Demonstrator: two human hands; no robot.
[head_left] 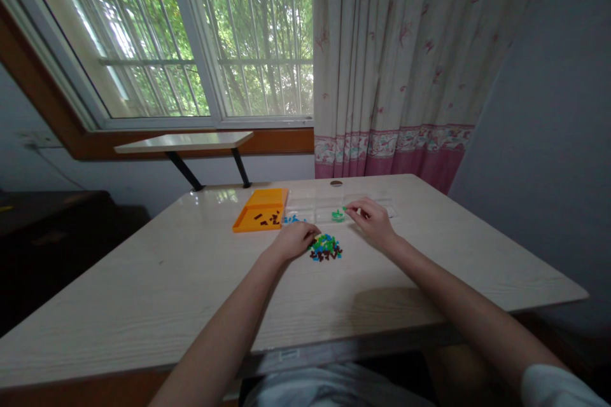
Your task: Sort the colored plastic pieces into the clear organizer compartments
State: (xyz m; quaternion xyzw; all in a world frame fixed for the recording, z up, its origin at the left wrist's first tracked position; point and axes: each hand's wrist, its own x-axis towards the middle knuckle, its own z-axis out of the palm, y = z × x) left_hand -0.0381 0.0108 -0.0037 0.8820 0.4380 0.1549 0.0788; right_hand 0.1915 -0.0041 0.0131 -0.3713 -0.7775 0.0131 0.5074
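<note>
A small heap of green, blue, yellow and dark brown pieces (326, 249) lies on the table. At the heap's left edge is my left hand (294, 240), its fingers drawn together; whatever they hold is hidden. My right hand (375, 221) pinches a small green piece (345, 208) beside a clear plastic box (323, 213) with green pieces (338, 216) in it. Blue pieces (292, 219) lie in another clear compartment, behind my left hand. Further left, an open orange box (242, 220) contains several dark brown pieces (274, 217).
The pale wooden table (191, 292) spreads out on both sides. A small raised shelf (186, 142) on black supports (241, 168) stands at the back left. Behind the table are a barred window (258, 32) and a patterned curtain (391, 63). A round hole cover (337, 184) sits near the back edge.
</note>
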